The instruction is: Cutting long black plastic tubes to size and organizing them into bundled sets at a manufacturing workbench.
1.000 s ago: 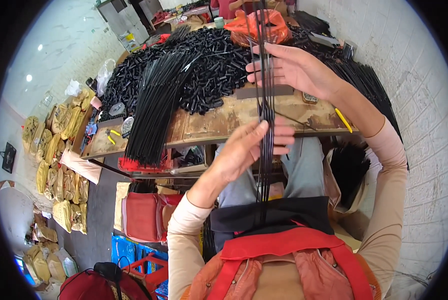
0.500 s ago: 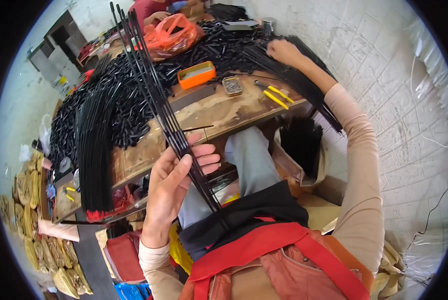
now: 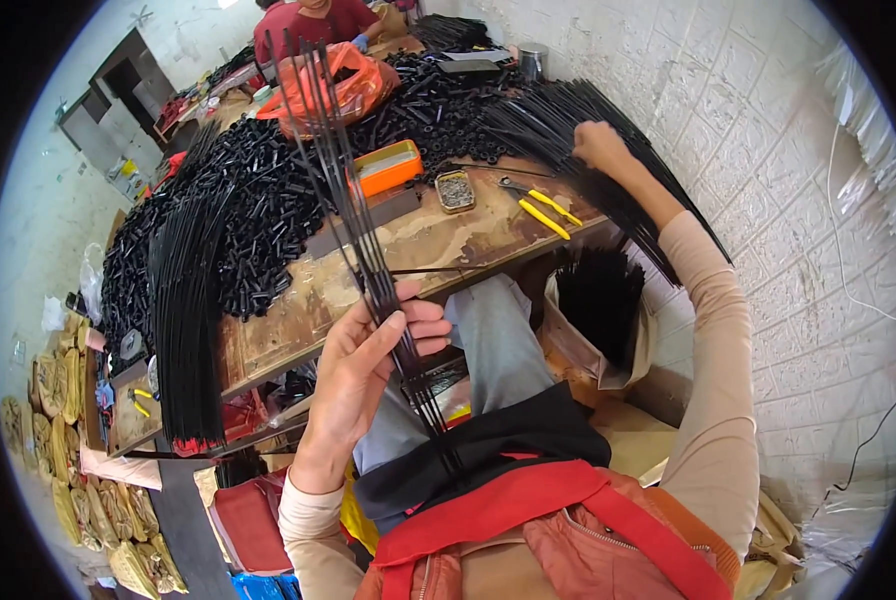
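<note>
A loose bunch of long, thin black rods [image 3: 353,215] stands tilted in my left hand [image 3: 360,365], pinched between thumb and fingers. Their lower ends rest near the black cloth on my lap, and their upper ends are blurred. My right hand [image 3: 602,150] is over a spread pile of similar black rods [image 3: 558,115] at the right end of the workbench. Its fingers are curled closed; whether a rod is between them is hidden.
A heap of short black pieces [image 3: 268,215] covers much of the workbench [image 3: 258,345]. Nearby are an orange box [image 3: 388,180], a small tin [image 3: 455,192] and yellow-handled pliers [image 3: 543,215]. More rods [image 3: 190,330] hang over the left edge. A person [image 3: 318,25] sits across.
My right hand has drawn back toward me and to the right over the pile. The rods in my left hand have swung to the right, while the hand itself shifted slightly.
</note>
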Motion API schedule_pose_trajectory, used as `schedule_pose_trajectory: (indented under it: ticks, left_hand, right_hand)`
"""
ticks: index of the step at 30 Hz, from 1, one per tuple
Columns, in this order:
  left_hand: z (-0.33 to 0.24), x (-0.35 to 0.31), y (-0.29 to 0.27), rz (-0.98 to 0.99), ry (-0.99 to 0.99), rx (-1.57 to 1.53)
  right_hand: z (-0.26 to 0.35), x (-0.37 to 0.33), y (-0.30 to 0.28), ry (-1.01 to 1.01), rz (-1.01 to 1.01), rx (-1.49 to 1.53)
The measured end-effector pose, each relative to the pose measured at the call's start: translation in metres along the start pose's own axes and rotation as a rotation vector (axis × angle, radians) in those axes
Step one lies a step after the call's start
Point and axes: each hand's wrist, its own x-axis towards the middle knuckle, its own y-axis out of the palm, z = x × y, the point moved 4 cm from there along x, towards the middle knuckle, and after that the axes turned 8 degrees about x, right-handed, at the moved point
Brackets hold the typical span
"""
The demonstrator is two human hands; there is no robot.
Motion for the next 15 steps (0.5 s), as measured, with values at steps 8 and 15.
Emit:
schedule_pose_trajectory:
  ticks: [8, 15]
  left_hand:
    - [0.004, 0.01, -0.009, -0.02, 0.062, -0.025]
    - [0.008, -0.017, -0.02, -0.025, 0.05, -0.052]
  right_hand:
    - [0.219, -0.054, -0.082, -0.251, 0.331, 0.984]
    - [0.337, -0.143, -0.05, -0.319, 0.679, 0.94]
